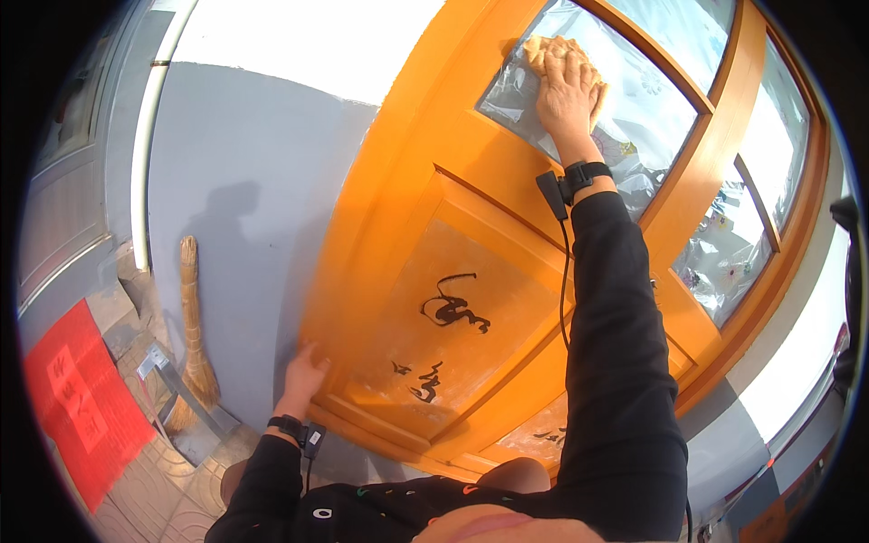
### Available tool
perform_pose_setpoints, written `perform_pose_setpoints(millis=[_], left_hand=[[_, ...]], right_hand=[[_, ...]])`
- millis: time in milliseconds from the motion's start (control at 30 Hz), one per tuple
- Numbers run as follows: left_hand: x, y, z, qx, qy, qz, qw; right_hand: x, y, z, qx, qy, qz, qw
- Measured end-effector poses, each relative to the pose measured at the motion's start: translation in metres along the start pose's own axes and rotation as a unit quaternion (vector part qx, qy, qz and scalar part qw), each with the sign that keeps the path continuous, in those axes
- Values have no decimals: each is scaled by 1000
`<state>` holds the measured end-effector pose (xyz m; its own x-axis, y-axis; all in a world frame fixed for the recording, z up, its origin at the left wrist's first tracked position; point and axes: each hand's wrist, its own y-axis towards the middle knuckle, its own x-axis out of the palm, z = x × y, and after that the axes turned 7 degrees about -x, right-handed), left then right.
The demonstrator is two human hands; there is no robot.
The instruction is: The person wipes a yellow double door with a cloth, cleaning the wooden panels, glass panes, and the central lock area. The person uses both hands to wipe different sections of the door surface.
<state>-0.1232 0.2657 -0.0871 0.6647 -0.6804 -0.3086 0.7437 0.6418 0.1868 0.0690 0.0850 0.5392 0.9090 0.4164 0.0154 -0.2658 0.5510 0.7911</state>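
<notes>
My right hand (569, 91) is raised and presses a crumpled yellow-tan cloth (543, 53) flat against a glass pane (652, 102) in the upper part of an orange wooden door (502, 170). Clear wrinkled film with flower patterns shows at the panes. Down at the lower left, my left hand (307, 372) rests with its fingertips at the door's orange edge, holding nothing. Between the hands lies a door panel (489, 271) with dark brush-style characters. Each wrist bears a black strap with a small cabled device.
Against the grey wall (237, 136) at left lean a straw broom (193, 326) and a long-handled metal dustpan (193, 434). A red mat (88, 407) lies on the paving beside them. A white pipe (151, 136) runs down the wall.
</notes>
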Motion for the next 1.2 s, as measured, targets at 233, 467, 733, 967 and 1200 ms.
perform_pose_setpoints(millis=[233, 467, 733, 967, 1200], left_hand=[[6, 1, -7, 6, 1, 11, 1000], [-3, -3, 5, -14, 14, -14, 1000], [3, 2, -5, -26, -13, -20, 999], [8, 4, -12, -16, 7, -30, 999], [9, 5, -8, -22, 0, 4, 1000]], right_hand=[[-47, -71, -9, -167, 122, -120, 971], [-85, -74, 134, 4, -48, -17, 999], [-36, -86, 45, 103, -12, 18, 994], [-44, -71, -67, -54, 140, -36, 988], [-85, -89, 27, -99, 164, -69, 979]])
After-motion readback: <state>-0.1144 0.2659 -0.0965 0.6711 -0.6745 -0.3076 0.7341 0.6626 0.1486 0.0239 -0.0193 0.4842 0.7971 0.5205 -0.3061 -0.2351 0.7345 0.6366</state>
